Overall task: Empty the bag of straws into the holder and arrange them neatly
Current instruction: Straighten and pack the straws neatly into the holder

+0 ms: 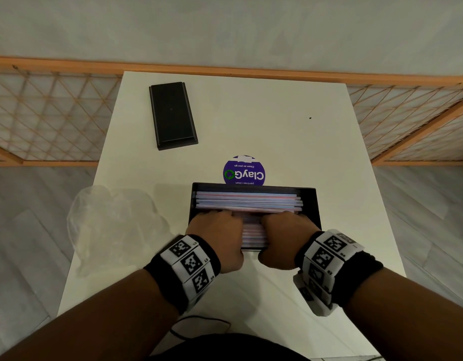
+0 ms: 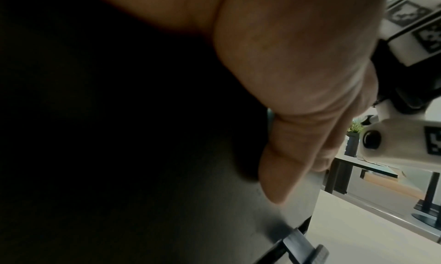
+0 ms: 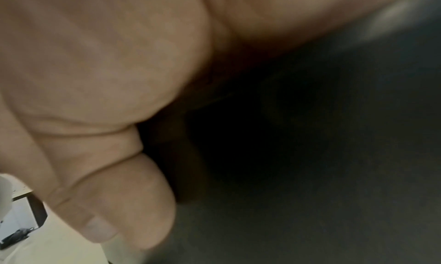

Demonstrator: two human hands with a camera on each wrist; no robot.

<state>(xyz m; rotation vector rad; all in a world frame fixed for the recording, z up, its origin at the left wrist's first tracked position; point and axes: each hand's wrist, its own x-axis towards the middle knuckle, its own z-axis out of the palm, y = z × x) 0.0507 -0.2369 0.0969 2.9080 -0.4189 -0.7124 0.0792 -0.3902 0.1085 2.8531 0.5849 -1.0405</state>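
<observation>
At lower centre of the head view, the black holder (image 1: 309,201) is gripped at its near wall by the left hand (image 1: 217,237) and the right hand (image 1: 285,237), fingers hooked inside over the straws (image 1: 247,201) and thumbs outside; should that wall be pulled or squeezed unevenly, the holder could probably be tipped and the rows skewed or spilled. The straws are laid lengthwise inside it, while the clear bag (image 1: 113,222), apparently emptied, is left at centre left beside it.
</observation>
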